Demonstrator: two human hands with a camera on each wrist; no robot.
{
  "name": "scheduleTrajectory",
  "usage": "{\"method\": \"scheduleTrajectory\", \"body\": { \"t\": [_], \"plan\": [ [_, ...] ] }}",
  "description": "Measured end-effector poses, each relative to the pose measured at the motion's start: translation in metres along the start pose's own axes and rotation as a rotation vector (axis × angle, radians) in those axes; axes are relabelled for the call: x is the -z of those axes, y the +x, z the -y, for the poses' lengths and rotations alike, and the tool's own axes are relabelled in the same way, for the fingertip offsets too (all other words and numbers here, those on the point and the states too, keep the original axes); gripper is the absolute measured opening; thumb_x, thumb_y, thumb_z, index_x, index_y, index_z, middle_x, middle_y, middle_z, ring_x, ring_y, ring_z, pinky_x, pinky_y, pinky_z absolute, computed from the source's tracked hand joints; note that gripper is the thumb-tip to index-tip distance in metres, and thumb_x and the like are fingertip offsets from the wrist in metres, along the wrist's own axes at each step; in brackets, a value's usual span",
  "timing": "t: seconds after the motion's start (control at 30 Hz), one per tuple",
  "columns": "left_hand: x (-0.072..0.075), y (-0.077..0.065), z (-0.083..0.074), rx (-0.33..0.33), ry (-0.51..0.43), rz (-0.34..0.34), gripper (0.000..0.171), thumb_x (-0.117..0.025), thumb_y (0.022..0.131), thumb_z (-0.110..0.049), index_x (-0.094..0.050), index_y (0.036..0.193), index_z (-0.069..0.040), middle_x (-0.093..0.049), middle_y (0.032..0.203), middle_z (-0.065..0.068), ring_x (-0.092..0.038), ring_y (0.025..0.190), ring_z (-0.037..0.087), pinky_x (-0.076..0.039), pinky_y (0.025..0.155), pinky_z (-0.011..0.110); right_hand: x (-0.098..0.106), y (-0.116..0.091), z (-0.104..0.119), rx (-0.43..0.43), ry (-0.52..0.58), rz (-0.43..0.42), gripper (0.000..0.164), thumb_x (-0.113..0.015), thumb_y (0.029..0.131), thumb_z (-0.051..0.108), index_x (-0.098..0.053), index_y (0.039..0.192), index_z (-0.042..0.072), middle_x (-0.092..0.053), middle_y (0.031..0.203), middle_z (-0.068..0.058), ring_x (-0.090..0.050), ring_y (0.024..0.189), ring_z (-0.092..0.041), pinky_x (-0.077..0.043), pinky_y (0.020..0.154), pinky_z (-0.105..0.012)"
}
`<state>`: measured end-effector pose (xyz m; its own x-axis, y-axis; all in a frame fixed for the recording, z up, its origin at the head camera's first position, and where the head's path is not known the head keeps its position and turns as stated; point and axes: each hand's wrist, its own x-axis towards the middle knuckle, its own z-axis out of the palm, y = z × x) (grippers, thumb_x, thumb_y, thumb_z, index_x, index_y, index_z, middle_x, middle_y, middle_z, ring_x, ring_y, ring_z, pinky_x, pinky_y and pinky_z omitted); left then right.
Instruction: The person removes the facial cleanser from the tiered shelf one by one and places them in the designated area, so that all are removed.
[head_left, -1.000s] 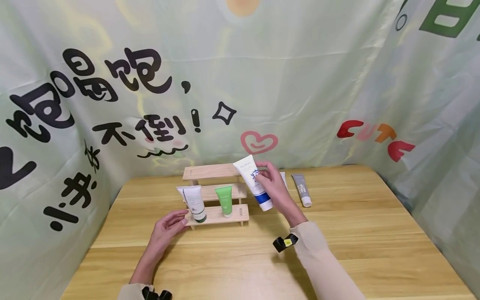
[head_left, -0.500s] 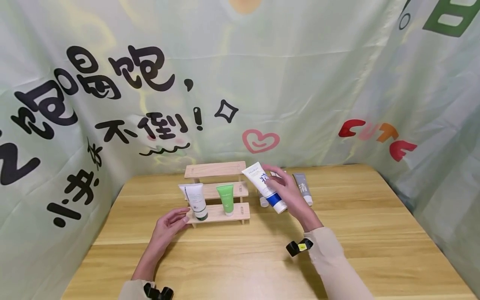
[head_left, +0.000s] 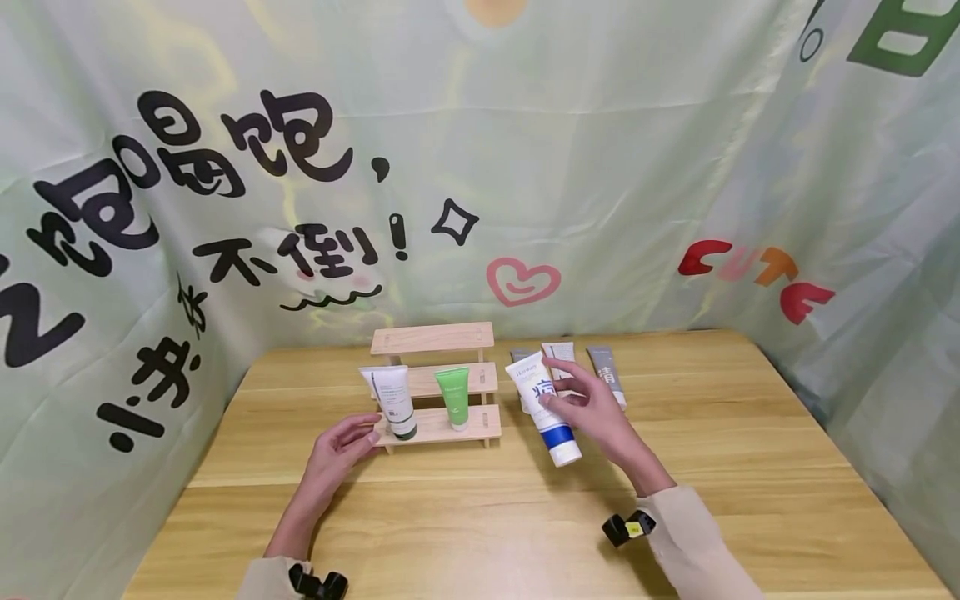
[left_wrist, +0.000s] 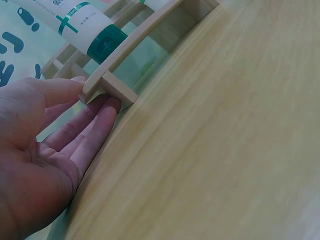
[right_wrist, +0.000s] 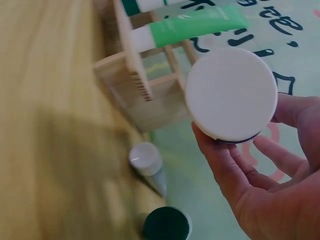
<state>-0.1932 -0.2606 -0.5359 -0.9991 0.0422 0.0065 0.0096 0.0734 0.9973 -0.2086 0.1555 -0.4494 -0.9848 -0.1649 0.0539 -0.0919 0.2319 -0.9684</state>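
Note:
My right hand (head_left: 588,408) holds a white squeeze tube (head_left: 543,402) with a blue band, tilted, its white cap pointing down toward me. In the right wrist view the round cap (right_wrist: 231,95) faces the camera. At the left end of a three-step wooden display stand (head_left: 442,425), my left hand (head_left: 341,450) grips the lowest step, thumb above and fingers beneath by the leg. A white tube with a dark green cap (head_left: 393,402) and a smaller green tube (head_left: 453,398) stand on that step, caps down.
Behind the held tube lie a white tube (head_left: 558,352) and another tube (head_left: 519,356), both partly hidden. A grey tube (head_left: 606,372) lies to their right. The upper step (head_left: 431,337) of the stand is bare. A printed cloth backdrop (head_left: 600,183) rises behind the wooden table (head_left: 480,517).
My right hand has carried the white tube with the blue band right and toward me, away from the stand, uncovering the tubes lying behind. My left hand stays at the stand.

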Motion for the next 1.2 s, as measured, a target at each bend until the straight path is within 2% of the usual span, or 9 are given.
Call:
{"method": "scheduleTrajectory", "body": {
  "t": [0.2,0.43,0.57,0.7,1.07,1.2],
  "plan": [
    [0.0,0.0,0.002,-0.001,0.017,0.004,0.041,-0.072,0.098,-0.014,-0.061,0.133,0.005,-0.065,0.127,0.021,-0.068,0.105,0.015,-0.062,0.09,0.034,-0.002,-0.011,-0.014,0.007,-0.019,-0.02,0.057,-0.075,0.095,0.012,-0.054,0.148,0.011,-0.067,0.12,-0.025,-0.068,0.088,-0.026,-0.061,0.068,-0.028],
    [0.001,-0.001,0.003,-0.003,-0.003,0.016,0.041,-0.071,0.099,-0.011,-0.059,0.133,0.007,-0.064,0.128,0.025,-0.069,0.105,0.015,-0.062,0.09,0.035,-0.005,-0.022,-0.025,0.018,-0.038,-0.031,0.057,-0.077,0.092,0.006,-0.055,0.145,0.009,-0.068,0.114,-0.023,-0.066,0.097,-0.029,-0.06,0.08,-0.024],
    [0.001,-0.001,0.003,-0.01,-0.031,0.03,0.04,-0.069,0.099,-0.008,-0.058,0.134,0.009,-0.062,0.127,0.031,-0.069,0.104,0.015,-0.062,0.091,0.035,-0.007,-0.027,-0.028,0.019,-0.052,-0.011,0.058,-0.078,0.091,0.006,-0.055,0.144,0.009,-0.067,0.112,-0.021,-0.066,0.098,-0.03,-0.06,0.082,-0.024],
    [0.001,0.001,0.003,-0.01,-0.034,0.033,0.041,-0.069,0.099,-0.009,-0.058,0.134,0.009,-0.062,0.128,0.031,-0.07,0.103,0.015,-0.062,0.09,0.035,-0.01,-0.031,-0.03,0.026,-0.064,0.004,0.057,-0.078,0.091,0.004,-0.056,0.144,0.007,-0.068,0.112,-0.02,-0.067,0.098,-0.03,-0.06,0.082,-0.026],
    [0.0,-0.001,0.001,-0.018,-0.016,0.024,0.04,-0.07,0.098,-0.009,-0.06,0.133,0.008,-0.066,0.126,0.022,-0.07,0.104,0.015,-0.062,0.09,0.036,-0.015,-0.039,-0.037,-0.011,-0.191,0.024,0.057,-0.078,0.091,0.003,-0.058,0.143,0.013,-0.068,0.11,-0.012,-0.066,0.098,-0.024,-0.06,0.085,-0.03],
    [0.001,-0.001,0.001,-0.007,-0.023,0.024,0.041,-0.07,0.098,-0.01,-0.059,0.134,0.008,-0.064,0.128,0.027,-0.07,0.104,0.016,-0.061,0.091,0.035,-0.017,-0.038,-0.036,-0.017,-0.255,0.048,0.057,-0.078,0.09,0.003,-0.06,0.143,0.015,-0.068,0.11,-0.01,-0.066,0.097,-0.022,-0.06,0.083,-0.031]
  ]
}}
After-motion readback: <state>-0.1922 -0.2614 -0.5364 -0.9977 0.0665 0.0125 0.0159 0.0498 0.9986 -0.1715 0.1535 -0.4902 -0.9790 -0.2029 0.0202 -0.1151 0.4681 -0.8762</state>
